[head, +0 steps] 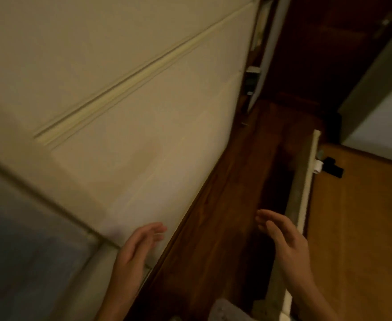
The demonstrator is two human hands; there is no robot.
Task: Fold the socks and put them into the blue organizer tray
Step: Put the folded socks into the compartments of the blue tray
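Note:
The picture is dim, blurred and tilted. My left hand point(136, 247) is raised at the lower middle with its fingers straight and empty, in front of a cream panelled door point(125, 93). My right hand point(283, 237) is held up to the right of it, fingers extended and empty, above the inside of an open dark wooden drawer point(255, 181). A grey fabric edge point(225, 310), possibly a sock, shows at the bottom between my forearms. No blue organizer tray is in view.
The drawer's pale side wall point(305, 188) runs up the right of my right hand. Beyond it lies an orange-brown wooden surface point(357, 228) with a small black fitting point(334, 166). A grey-blue surface point(23, 239) fills the lower left.

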